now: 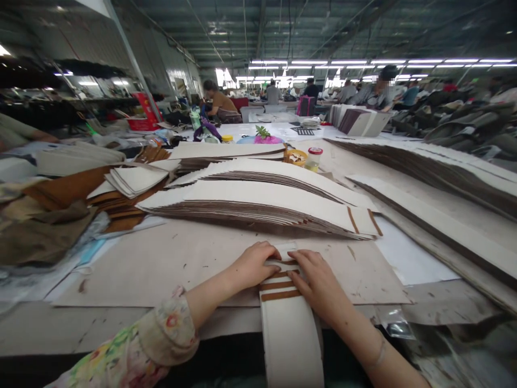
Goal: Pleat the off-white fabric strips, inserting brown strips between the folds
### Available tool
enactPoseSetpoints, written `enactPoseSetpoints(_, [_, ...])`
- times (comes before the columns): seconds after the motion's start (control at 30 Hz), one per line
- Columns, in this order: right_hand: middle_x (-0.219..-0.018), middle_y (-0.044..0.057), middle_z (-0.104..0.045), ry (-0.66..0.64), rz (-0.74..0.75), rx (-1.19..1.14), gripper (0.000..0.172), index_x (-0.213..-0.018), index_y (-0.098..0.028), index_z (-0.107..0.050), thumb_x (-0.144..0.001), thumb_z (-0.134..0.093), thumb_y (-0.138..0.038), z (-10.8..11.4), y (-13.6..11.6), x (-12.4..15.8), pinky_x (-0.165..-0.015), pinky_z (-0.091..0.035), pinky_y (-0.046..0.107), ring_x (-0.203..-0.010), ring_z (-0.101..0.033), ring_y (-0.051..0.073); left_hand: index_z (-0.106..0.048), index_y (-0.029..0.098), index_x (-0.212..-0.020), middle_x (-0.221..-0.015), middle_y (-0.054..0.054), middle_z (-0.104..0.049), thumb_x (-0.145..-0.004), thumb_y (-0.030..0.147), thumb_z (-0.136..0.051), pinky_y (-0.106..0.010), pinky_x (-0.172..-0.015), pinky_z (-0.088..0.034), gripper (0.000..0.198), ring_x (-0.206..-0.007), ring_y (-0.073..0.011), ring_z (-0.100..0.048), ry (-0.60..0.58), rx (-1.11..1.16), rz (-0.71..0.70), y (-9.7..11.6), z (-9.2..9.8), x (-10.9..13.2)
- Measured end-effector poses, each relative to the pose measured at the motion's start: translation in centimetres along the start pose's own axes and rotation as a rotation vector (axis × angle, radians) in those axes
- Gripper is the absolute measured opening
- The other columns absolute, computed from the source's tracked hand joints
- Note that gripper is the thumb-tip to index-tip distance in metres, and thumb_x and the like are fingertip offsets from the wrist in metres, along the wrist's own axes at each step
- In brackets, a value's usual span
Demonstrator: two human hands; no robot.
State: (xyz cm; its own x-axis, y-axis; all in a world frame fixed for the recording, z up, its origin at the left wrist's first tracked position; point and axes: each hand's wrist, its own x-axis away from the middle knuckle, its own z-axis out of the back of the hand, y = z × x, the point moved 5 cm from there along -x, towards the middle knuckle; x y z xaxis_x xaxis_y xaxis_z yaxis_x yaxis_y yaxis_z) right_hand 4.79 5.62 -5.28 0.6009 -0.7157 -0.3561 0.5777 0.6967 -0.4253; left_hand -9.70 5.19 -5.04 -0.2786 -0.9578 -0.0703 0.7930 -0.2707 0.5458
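Note:
A long white strip [291,339] of sheet material with several brown bands across it runs from the table's near edge toward me. At its far end my left hand [258,264] is closed on the left edge, fingers curled and thumb inward. On the opposite side my right hand [315,277] grips the right edge, its thumb by the brown bands and fingers at the far tip. The fingertips hide part of that end, where a lifted or folded edge shows. Just beyond both hands lies a fanned stack of similar white strips [250,195], brown bands at its right end.
A pinkish-beige board [169,269] lies under the work. Brown pieces [72,186] and cloth crowd the left. More long strips [436,221] lie right. Behind the stacks stand a red-lidded jar [314,158] and a yellow tub [297,157]. Other people work farther back.

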Motion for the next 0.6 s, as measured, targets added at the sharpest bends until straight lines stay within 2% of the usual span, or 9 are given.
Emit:
enactPoseSetpoints(0.23, [-0.093, 0.006, -0.056, -0.169, 0.069, 0.078, 0.017, -0.099, -0.019, -0.057, -0.083, -0.050, -0.023, -0.7, -0.5, -1.8, -0.080, -0.038, 0.035, -0.090, -0.049, 0.021, -0.057, 0.017, -0.084, -0.087, -0.003, -0.058, -0.075, 0.023, -0.058, -0.027, -0.078, -0.041, 0.011, -0.088, -0.0182, -0.051, 0.033, -0.055, 0.034, 0.3, -0.1, 0.4])
enactPoseSetpoints(0.4, [-0.085, 0.005, -0.055, -0.185, 0.117, 0.152, 0.011, -0.090, -0.018, -0.059, -0.084, -0.050, -0.020, -0.9, -1.1, -2.0, -0.075, -0.038, 0.034, -0.083, -0.049, 0.020, -0.056, 0.018, -0.080, -0.084, -0.002, -0.056, -0.078, 0.022, -0.055, -0.027, -0.076, -0.040, 0.005, -0.085, -0.0176, -0.050, 0.023, -0.119, -0.010, 0.7, -0.2, 0.6])
enactPoseSetpoints(0.6, [-0.077, 0.007, -0.055, -0.228, 0.232, 0.392, 0.011, -0.082, -0.015, -0.060, -0.083, -0.049, -0.014, -1.5, -2.4, -1.7, -0.070, -0.039, 0.036, -0.076, -0.049, 0.023, -0.057, 0.018, -0.077, -0.083, -0.002, -0.054, -0.079, 0.021, -0.054, -0.029, -0.076, -0.040, 0.004, -0.085, -0.0179, -0.049, -0.010, -0.136, -0.035, 0.7, -0.1, 0.5])
